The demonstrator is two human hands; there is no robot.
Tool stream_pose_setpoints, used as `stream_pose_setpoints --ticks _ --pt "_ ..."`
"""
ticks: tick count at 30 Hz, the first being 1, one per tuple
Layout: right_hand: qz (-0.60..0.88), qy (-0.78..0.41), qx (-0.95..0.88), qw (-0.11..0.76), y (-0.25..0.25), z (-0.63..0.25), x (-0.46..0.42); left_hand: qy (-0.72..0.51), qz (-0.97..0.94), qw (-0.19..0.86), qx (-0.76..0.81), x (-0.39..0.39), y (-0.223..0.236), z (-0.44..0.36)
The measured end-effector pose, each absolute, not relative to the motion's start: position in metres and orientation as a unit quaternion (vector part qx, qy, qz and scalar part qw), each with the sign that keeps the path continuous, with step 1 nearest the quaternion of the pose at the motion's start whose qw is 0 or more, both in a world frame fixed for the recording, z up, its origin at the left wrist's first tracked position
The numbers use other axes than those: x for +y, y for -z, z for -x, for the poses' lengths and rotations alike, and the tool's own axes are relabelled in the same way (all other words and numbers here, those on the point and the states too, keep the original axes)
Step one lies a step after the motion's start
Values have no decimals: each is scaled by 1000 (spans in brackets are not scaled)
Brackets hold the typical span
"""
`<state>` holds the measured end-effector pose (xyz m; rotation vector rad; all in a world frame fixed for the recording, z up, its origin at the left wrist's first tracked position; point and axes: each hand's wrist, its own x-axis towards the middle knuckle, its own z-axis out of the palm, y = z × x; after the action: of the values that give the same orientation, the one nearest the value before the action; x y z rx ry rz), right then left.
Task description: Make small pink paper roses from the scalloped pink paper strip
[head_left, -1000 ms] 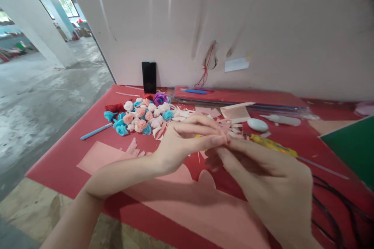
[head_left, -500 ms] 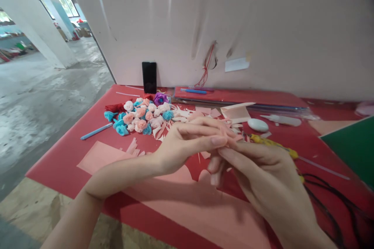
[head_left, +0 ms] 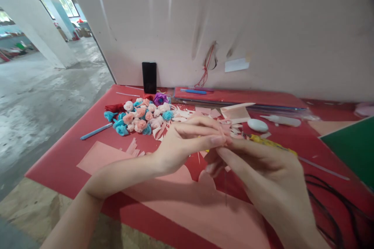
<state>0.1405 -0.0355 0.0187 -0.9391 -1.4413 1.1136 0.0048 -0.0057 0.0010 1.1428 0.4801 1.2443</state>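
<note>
My left hand (head_left: 181,144) comes in from the left, its thumb and fingers pinched together on a small piece of pink paper (head_left: 227,139). Fingertips of my right hand (head_left: 260,171) meet them there and are closed on the same piece. Most of that paper is hidden by the fingers. A thin, faint line like a wire or stick (head_left: 226,190) hangs below the fingers; I cannot tell what it is joined to. Under both hands lies a large pink sheet (head_left: 187,206) with a scalloped cut edge. Paper petals and scraps (head_left: 181,113) lie just beyond them.
Paper roses (head_left: 140,116) in pink, white, blue and purple are heaped at left. A blue pen (head_left: 96,131) lies beside a pink sheet (head_left: 97,155). A phone (head_left: 149,78) leans on the back panel. At right are a yellow tool (head_left: 273,144), black cord (head_left: 336,202) and a white bottle (head_left: 284,120).
My right hand has shifted slightly and its fingers have curled in under the pinch. Less of the pink paper shows between the fingertips. The left hand has hardly moved.
</note>
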Motion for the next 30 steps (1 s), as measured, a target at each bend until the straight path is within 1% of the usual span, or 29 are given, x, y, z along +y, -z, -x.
stream_pose_setpoints --ticks 3,6,10,13,15,17,20,23,25,27,28,30 --pt "394 -303 -689 527 -14 -141 -37 -559 -511 618 212 -5 0 -5" --pt "442 -166 -712 520 -12 -138 -39 -582 -518 586 222 -5 0 -6" --pt "478 -39 -739 474 -11 -135 -43 -595 -521 567 230 -5 -1 -8" --pt "475 -1 -758 448 -13 -135 -43 -584 -510 592 220 -4 0 -8" --pt "460 -18 -761 457 -13 -137 -42 -570 -506 616 199 -2 1 -7" --pt "431 -73 -753 493 -14 -138 -40 -559 -510 630 173 0 3 -7" --pt "386 -246 -717 526 -16 -139 -38 -543 -514 649 140 2 5 -6" --pt "353 -448 -645 509 -16 -141 -36 -534 -513 661 123 2 5 -5" --pt "337 -525 -609 490 -16 -142 -35 -541 -507 659 128 1 5 -5" --pt "334 -535 -605 486 -15 -143 -33 -553 -495 654 144 0 3 -6" --pt "335 -516 -614 494 -14 -142 -33 -558 -490 652 152 0 3 -7" --pt "342 -437 -650 519 -14 -141 -33 -568 -484 643 172 -1 1 -8"
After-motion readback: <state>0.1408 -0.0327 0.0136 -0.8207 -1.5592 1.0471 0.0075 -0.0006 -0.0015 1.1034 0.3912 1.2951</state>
